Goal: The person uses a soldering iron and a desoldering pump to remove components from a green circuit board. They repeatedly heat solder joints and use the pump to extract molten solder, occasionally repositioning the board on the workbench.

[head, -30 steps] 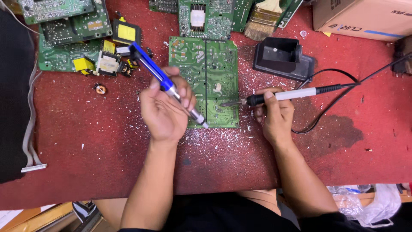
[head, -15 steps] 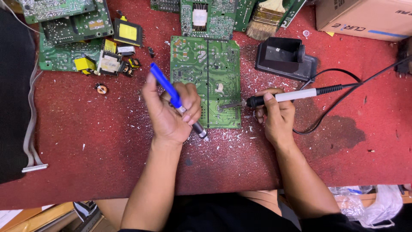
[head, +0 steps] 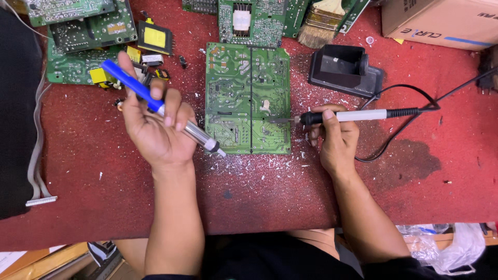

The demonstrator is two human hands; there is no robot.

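My left hand (head: 155, 129) grips the blue desoldering pump (head: 161, 109), its nozzle slanting down-right onto the green circuit board (head: 248, 98); my right hand (head: 334, 137) clenches the soldering iron (head: 353, 116), tip pointing left onto it.

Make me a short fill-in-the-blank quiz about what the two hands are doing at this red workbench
1. The right hand holds a soldering iron whose tip touches the green ____.
2. The left hand grips a desoldering pump with a ____ plunger end.
3. Near the top edge of the table, a ____ with pale bristles lies partly on other boards.
4. The black stand lies on the ____ side of the central board.

Missing words: circuit board; blue; brush; right
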